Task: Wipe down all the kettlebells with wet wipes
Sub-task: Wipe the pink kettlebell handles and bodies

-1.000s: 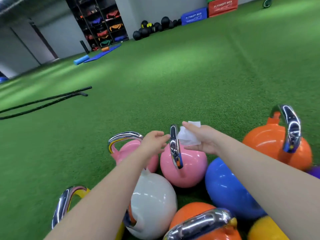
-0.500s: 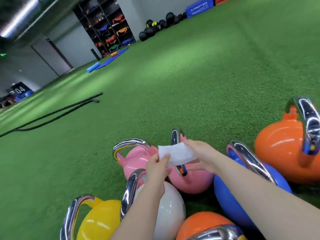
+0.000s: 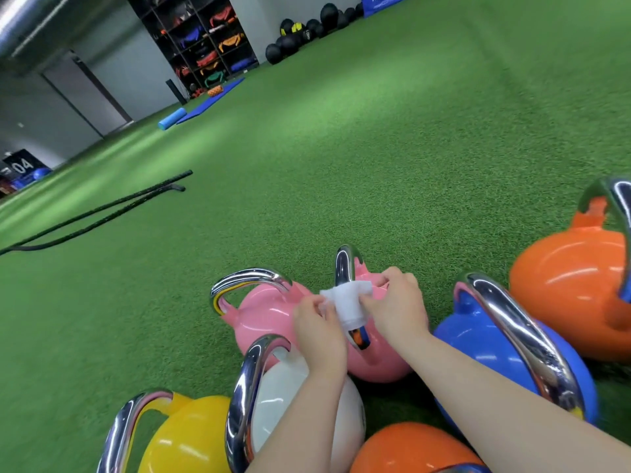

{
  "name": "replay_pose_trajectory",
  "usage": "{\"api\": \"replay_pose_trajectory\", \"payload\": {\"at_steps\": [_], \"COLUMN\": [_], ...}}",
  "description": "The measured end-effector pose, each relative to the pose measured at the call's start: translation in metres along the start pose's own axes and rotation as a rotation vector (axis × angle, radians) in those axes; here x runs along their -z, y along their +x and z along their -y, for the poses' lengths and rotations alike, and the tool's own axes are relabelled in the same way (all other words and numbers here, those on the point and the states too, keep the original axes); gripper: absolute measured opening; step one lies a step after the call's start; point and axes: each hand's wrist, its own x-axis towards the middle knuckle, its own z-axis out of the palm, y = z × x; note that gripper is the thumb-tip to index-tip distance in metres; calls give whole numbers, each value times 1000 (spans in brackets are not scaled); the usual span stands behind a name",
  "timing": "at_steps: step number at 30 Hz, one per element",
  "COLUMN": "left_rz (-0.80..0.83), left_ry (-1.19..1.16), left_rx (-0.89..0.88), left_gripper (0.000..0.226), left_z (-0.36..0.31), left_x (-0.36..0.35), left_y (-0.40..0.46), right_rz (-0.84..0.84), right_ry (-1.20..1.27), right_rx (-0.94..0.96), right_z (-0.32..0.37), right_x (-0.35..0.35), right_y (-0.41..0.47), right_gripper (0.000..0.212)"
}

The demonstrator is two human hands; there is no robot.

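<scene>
Several coloured kettlebells with chrome handles stand close together on green turf. A white wet wipe [image 3: 346, 303] is draped over the chrome handle of the nearer pink kettlebell [image 3: 382, 363]. My left hand [image 3: 319, 331] pinches the wipe's left edge and my right hand [image 3: 397, 305] holds its right side, both against that handle. A second pink kettlebell [image 3: 263, 314] sits just left. In front stand a white kettlebell [image 3: 283, 397], a yellow kettlebell [image 3: 186, 435] and an orange kettlebell [image 3: 409, 448]. A blue kettlebell [image 3: 471, 339] and a large orange kettlebell [image 3: 566, 285] stand to the right.
Two black battle ropes [image 3: 95, 215] lie on the turf at left. Far back are a blue foam roller [image 3: 172, 118], a blue mat [image 3: 213, 100], black medicine balls [image 3: 300, 35] and a storage shelf [image 3: 201, 42]. Open turf stretches ahead.
The wipe went from my right hand alone to being stretched between both hands, then laid over the pink kettlebell's handle. The view has tilted down and closer to the kettlebells.
</scene>
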Motion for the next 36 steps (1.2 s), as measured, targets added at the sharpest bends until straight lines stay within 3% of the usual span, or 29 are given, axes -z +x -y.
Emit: {"api": "replay_pose_trajectory", "payload": {"at_steps": [2, 7, 10, 13, 17, 21, 24, 27, 33, 36], "left_rz": [81, 77, 104, 122, 188, 261, 435, 610, 625, 593], "left_ry": [-43, -137, -222, -318, -480, -416, -262, -234, -169, -136], "left_rx": [-15, -54, -28, 12, 166, 199, 114, 67, -20, 53], "left_gripper": [16, 13, 14, 20, 20, 35, 46, 48, 46, 55], "left_z": [0, 2, 1, 4, 8, 4, -3, -15, -32, -29], "left_x": [-2, -1, -1, 1, 6, 17, 30, 38, 32, 25], "left_y": [-4, -1, -3, -9, -2, 20, 44, 64, 76, 75], "right_rz": [-1, 40, 183, 292, 335, 318, 361, 455, 603, 641], "right_ry": [23, 214, 236, 175, 106, 199, 334, 480, 691, 686], "right_rx": [21, -27, -123, -143, -159, -233, -335, -440, -654, -714], "right_z": [6, 11, 14, 20, 27, 32, 35, 35, 40, 45], "right_x": [-5, -12, -16, -22, -38, -41, -42, -48, -46, -43], "right_y": [-2, -1, -1, 1, 9, 16, 30, 50, 83, 96], "right_gripper": [9, 48, 45, 27, 44, 31, 22, 48, 28, 44]}}
